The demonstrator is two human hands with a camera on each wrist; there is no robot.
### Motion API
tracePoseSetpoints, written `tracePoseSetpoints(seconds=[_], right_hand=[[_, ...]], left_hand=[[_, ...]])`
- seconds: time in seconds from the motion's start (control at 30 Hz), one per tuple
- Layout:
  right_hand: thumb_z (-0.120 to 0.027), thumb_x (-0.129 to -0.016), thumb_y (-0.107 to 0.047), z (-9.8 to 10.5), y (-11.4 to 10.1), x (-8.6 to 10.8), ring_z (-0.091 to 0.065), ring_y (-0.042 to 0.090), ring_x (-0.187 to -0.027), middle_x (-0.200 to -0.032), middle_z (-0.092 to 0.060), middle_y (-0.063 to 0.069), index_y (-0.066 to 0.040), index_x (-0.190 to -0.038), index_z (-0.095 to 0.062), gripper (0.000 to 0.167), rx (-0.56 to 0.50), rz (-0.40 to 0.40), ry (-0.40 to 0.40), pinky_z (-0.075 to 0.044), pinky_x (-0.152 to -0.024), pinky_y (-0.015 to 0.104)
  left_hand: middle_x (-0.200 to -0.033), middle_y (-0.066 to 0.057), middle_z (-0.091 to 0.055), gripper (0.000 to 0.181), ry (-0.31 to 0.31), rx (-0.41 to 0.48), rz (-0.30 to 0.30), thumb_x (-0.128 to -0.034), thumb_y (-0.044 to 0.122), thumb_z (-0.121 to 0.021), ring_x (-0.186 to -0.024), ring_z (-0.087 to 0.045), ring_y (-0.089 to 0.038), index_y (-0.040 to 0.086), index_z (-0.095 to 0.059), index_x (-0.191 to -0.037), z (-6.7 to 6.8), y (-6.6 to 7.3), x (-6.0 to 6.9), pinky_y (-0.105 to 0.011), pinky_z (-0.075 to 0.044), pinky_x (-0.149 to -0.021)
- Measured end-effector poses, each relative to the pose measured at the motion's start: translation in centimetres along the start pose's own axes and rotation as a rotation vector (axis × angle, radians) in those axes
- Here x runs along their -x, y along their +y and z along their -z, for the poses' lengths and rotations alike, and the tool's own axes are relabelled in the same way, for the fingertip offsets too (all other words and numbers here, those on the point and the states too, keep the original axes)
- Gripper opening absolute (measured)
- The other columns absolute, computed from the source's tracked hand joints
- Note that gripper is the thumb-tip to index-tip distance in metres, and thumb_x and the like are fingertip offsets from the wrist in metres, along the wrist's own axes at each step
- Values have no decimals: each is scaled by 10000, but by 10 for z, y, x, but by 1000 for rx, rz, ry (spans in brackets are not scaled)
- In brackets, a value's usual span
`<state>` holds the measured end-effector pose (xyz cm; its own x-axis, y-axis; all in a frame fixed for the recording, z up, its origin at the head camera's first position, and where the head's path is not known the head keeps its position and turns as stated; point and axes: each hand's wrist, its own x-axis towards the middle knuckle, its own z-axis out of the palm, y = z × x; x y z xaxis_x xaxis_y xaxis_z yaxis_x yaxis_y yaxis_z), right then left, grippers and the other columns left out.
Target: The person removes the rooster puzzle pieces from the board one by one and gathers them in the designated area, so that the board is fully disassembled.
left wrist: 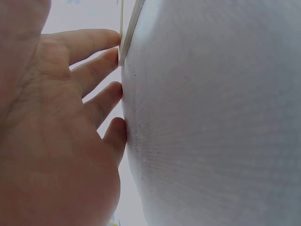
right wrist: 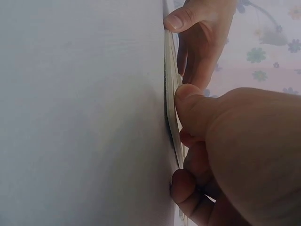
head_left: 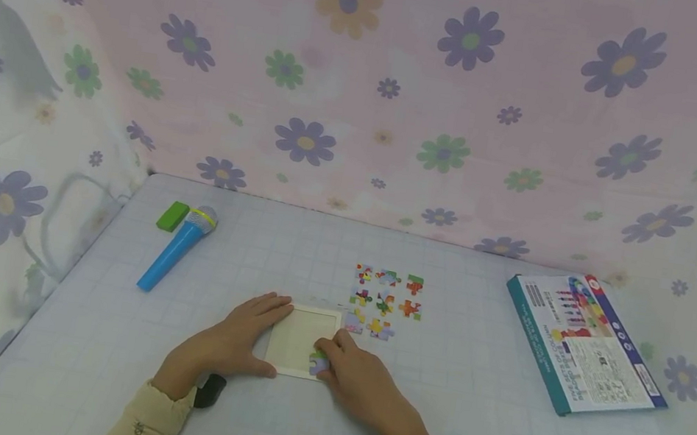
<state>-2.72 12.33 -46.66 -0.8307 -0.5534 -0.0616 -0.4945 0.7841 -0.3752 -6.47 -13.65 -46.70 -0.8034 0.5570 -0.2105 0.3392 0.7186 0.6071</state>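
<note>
A shallow pale puzzle tray (head_left: 298, 337) with a raised rim lies flat on the table. My left hand (head_left: 234, 339) steadies its left side, fingertips at the far left corner and thumb at the near left corner; in the left wrist view the fingers (left wrist: 101, 106) are spread and fairly straight. With the right hand (head_left: 361, 383) I pinch a green and purple jigsaw piece (head_left: 318, 363) at the tray's near right corner. The right wrist view shows the right thumb (right wrist: 188, 101) at the tray's edge; the piece is hidden there. Several colourful jigsaw pieces (head_left: 385, 302) lie in rows beyond the right hand.
A blue toy microphone (head_left: 172, 252) and a green block (head_left: 172, 216) lie at the table's far left. On the right is a flat printed box (head_left: 591, 348) with a teal side. Flowered cloth (head_left: 384, 104) hangs behind the table (head_left: 459, 426).
</note>
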Motion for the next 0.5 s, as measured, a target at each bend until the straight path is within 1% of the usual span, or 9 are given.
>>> tracePoseSetpoints(seconds=[0.1,0.27,0.4,0.5], right_hand=[[-706,-967,-280,1,2,4,-406,11,-669,-1004,-475,-45,-137,-1325,-606,398,-17,3,10,-369,-577,133],[-701,-970,-289,0,3,7,-416,19,-684,-1007,-476,-49,-138,-1328,-606,400,-25,14,30,-383,-591,133],[-687,-978,-313,2,5,9,-436,26,-714,-1027,-474,-60,-149,-1351,-603,416,-8,-12,23,-394,-617,135],[-680,-982,-324,6,9,13,-448,30,-732,-1038,-474,-69,-163,-1359,-598,418,-18,-40,9,-399,-633,141]], left_hand=[[-1693,-43,-279,1015,-4,-11,8,-777,365,-888,-1586,-173,-349,110,-344,-1594,-1,1,-1,-600,-228,-1261],[-1692,-41,-281,1015,0,-26,13,-776,385,-886,-1586,-179,-345,114,-347,-1593,-2,-3,1,-599,-234,-1260],[-1689,-50,-285,1006,8,-13,-2,-781,371,-885,-1584,-180,-353,104,-351,-1590,-2,-3,0,-604,-231,-1258],[-1687,-53,-287,1000,6,-7,-2,-783,354,-886,-1584,-178,-355,98,-353,-1588,-1,-1,0,-602,-230,-1260]])
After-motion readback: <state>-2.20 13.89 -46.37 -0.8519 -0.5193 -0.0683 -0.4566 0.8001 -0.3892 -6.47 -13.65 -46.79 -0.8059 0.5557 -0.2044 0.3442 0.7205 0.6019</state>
